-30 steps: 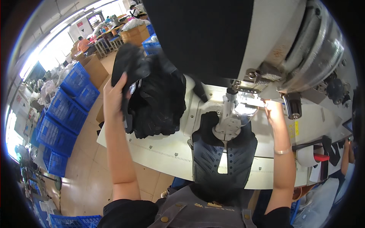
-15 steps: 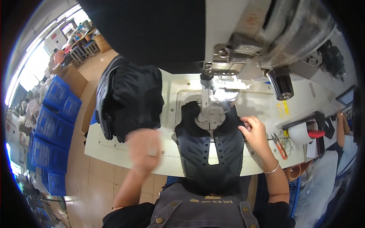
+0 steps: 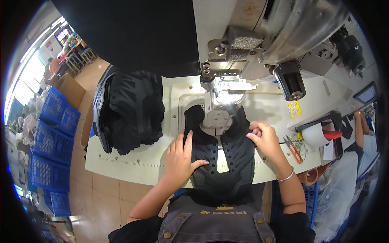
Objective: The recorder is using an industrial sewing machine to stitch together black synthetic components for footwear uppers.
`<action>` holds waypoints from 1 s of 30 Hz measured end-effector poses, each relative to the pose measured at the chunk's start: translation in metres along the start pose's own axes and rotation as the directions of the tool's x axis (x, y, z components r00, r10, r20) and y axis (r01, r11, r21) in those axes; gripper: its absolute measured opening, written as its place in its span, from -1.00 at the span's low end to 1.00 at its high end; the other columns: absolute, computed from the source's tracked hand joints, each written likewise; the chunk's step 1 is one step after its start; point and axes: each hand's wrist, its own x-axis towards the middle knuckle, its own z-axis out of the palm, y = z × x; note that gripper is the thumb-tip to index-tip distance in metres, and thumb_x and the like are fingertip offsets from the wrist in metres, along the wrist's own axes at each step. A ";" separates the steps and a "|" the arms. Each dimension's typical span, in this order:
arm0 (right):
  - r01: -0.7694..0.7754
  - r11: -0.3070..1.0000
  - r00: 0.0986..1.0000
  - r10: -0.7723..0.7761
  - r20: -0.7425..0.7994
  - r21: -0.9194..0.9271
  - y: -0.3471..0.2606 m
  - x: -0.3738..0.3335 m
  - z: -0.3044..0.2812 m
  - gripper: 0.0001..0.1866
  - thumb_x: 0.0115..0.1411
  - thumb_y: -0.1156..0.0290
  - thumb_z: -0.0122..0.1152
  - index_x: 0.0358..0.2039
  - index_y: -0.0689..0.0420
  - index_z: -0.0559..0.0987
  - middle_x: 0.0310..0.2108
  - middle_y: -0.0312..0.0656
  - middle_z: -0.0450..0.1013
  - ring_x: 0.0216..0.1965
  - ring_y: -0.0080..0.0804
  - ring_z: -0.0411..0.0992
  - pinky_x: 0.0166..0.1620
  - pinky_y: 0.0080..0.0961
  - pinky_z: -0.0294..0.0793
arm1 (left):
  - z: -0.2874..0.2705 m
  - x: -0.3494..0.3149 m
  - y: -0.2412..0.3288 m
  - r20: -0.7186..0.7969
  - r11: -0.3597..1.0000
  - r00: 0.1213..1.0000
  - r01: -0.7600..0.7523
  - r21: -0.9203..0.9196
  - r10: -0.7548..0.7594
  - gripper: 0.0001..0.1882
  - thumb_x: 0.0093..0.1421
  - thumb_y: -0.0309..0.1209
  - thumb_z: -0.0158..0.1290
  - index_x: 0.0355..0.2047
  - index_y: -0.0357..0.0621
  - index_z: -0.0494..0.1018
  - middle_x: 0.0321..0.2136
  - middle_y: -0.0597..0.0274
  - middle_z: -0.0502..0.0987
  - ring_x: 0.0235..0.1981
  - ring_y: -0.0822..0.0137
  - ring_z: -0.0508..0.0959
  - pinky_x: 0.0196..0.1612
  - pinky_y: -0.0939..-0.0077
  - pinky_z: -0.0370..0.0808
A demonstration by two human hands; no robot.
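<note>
A black moulded shoe upper [image 3: 240, 156], laid flat in a U shape with rows of eyelets, rests on the pale table of a sewing machine [image 3: 221, 95]. Its open collar end surrounds the machine's needle area, and its toe end reaches over the table's front edge toward my apron. My left hand [image 3: 181, 157] lies on the upper's left side, fingers stretched and thumb apart. At the upper right edge, my right hand [image 3: 262, 137] pinches the upper between thumb and curled fingers. Left of the machine stands a stack of similar black uppers [image 3: 131, 107].
Orange-handled snips [image 3: 296, 152] lie on the right of the table beside coiled thread. Past them stands a white rounded container [image 3: 316, 135] with a red item. Blue crates [image 3: 52, 141] are stacked on the left floor. Another person's arm [image 3: 360, 129] shows at far right.
My left hand has moved right from beside the stack onto the shoe upper's left side. My right hand keeps its place at the upper's right edge. The whole view has shifted slightly.
</note>
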 end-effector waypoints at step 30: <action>0.009 0.364 0.999 0.039 -0.025 0.931 -0.065 -0.050 -0.007 -0.74 0.15 0.48 0.00 -0.15 0.30 0.36 -0.21 -0.11 0.42 -0.26 -0.44 0.43 -0.15 -0.55 0.41 | -0.029 -0.018 0.028 0.695 -0.320 0.696 0.627 -0.710 -0.180 -0.60 0.14 -0.24 0.00 -0.20 -0.38 0.32 -0.29 0.09 0.47 -0.28 0.38 0.47 -0.23 0.54 0.43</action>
